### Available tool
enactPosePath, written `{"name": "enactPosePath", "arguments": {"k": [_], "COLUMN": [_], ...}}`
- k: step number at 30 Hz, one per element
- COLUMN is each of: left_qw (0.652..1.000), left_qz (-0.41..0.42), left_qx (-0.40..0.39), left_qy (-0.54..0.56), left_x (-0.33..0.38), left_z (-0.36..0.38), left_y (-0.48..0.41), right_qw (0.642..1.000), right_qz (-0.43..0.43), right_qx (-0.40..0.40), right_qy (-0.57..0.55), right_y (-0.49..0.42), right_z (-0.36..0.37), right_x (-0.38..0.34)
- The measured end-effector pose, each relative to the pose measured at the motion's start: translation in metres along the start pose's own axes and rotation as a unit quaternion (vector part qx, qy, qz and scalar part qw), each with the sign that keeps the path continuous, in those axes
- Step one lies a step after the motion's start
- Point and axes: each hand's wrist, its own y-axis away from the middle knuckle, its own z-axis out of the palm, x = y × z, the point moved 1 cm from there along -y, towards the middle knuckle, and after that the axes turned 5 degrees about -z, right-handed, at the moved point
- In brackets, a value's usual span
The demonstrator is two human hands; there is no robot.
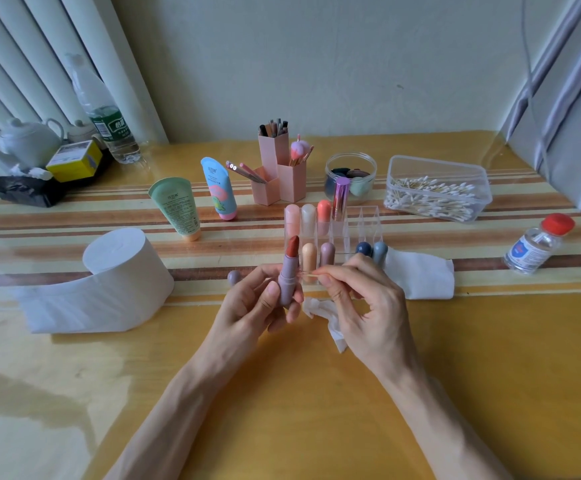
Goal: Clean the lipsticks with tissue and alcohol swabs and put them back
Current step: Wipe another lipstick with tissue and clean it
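Note:
My left hand [258, 303] grips an uncapped mauve lipstick [289, 271] upright, its red-brown bullet wound out. My right hand [361, 299] pinches a thin cotton swab [308, 273] whose tip touches the lipstick's tube just below the bullet, and a crumpled tissue [330, 320] is tucked under its fingers. The mauve cap [234, 277] stands on the table left of my left hand. Behind my hands a clear acrylic organizer [361, 226] holds several capped lipsticks. A folded tissue [420, 275] lies to the right.
A toilet paper roll [123, 271] sits at the left. An alcohol bottle [538, 244] with a red cap stands at the right. A clear box of cotton swabs [438, 192], pink brush holders [282, 171], two tubes [178, 206] and a jar [349, 174] stand further back.

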Motion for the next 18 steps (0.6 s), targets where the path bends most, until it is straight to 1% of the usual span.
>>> {"name": "enactPosePath", "arguments": {"k": [4,10,16,18], "left_qw": [1.0,1.0,0.999,1.0], "left_qz": [-0.013,-0.001,-0.009,-0.004], "left_qx": [-0.001,0.003,0.002,0.015], "left_qy": [0.025,-0.029,-0.036,-0.022], "left_x": [-0.0019,0.0009,0.0026,0.0038], "left_z": [0.0006,0.0009,0.0003,-0.0002], "left_y": [-0.0008,-0.0005,0.0002,0.0012], "right_qw": [1.0,1.0,1.0,1.0], "right_qz": [0.0,0.003,0.003,0.008], "right_qx": [-0.002,-0.01,-0.008,0.002], "right_qy": [0.006,0.007,0.009,0.011], "right_y": [0.0001,0.0014,0.001,0.0008], "right_z": [0.0014,0.0017,0.0019,0.0009], "right_x": [-0.0004,0.0,0.0002,0.0002]}}
